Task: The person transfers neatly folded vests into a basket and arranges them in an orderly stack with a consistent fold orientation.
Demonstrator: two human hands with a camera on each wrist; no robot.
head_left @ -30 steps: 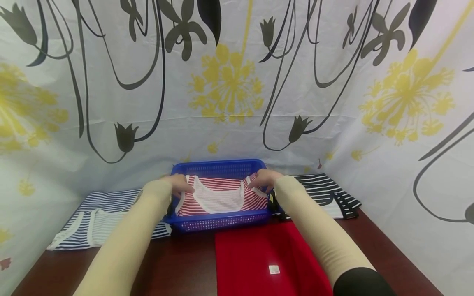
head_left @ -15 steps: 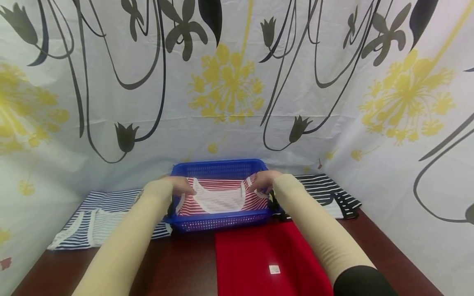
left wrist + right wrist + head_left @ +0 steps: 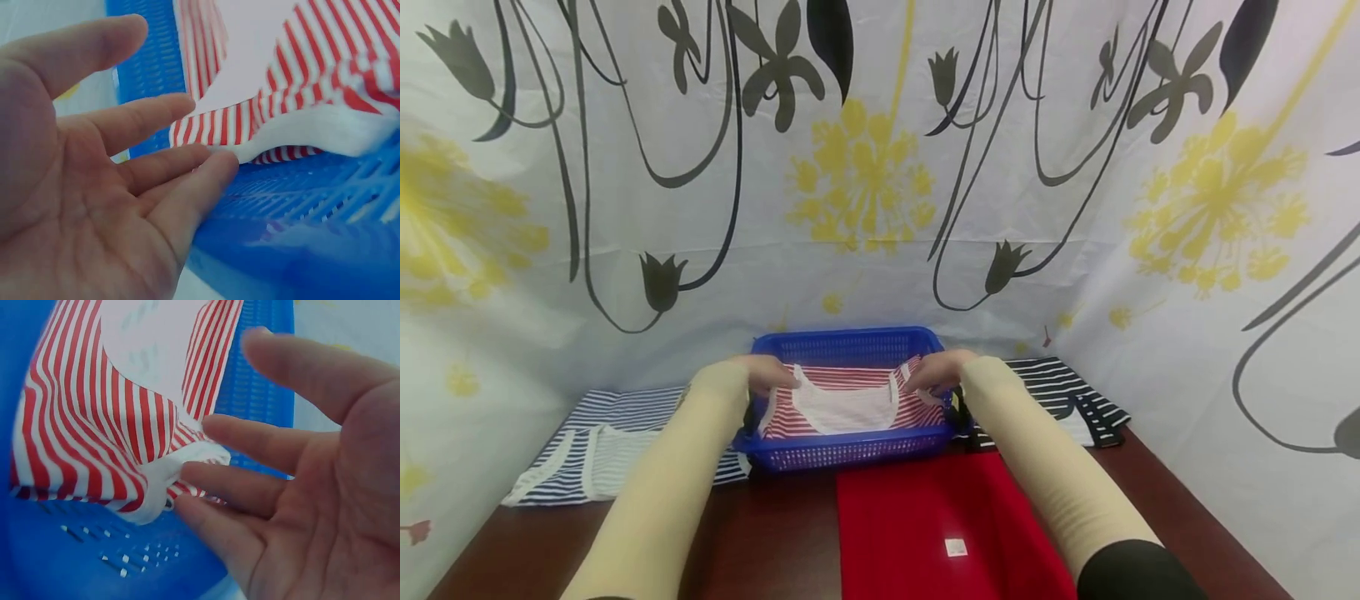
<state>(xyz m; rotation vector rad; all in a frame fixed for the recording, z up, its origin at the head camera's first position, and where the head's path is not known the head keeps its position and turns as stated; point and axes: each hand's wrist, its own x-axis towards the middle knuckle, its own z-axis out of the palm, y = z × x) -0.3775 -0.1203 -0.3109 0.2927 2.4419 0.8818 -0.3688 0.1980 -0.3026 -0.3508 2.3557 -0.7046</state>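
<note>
A red-and-white striped tank top [image 3: 846, 410] lies in a blue plastic basket [image 3: 850, 454], its white-trimmed neckline facing up. At the top's left side is my left hand [image 3: 767, 372]. In the left wrist view its fingers [image 3: 150, 119] are extended and spread, the lower fingertips touching the white trim, with the thumb apart. My right hand [image 3: 938, 371] is over the top's right side. The right wrist view shows its fingers [image 3: 250, 440] fairly straight, their tips against the bunched white trim. Neither hand pinches the cloth.
A blue-striped garment [image 3: 561, 467] lies left of the basket, and a black-and-white striped garment [image 3: 1048, 383] lies right of it. Red cloth [image 3: 917, 517] with a small white label spreads in front on the dark table [image 3: 760, 533]. A patterned curtain [image 3: 880, 208] hangs behind.
The head view has shifted slightly, so the scene sits a little lower. Both hands stay almost where they were at the top's two sides, and the basket stays put.
</note>
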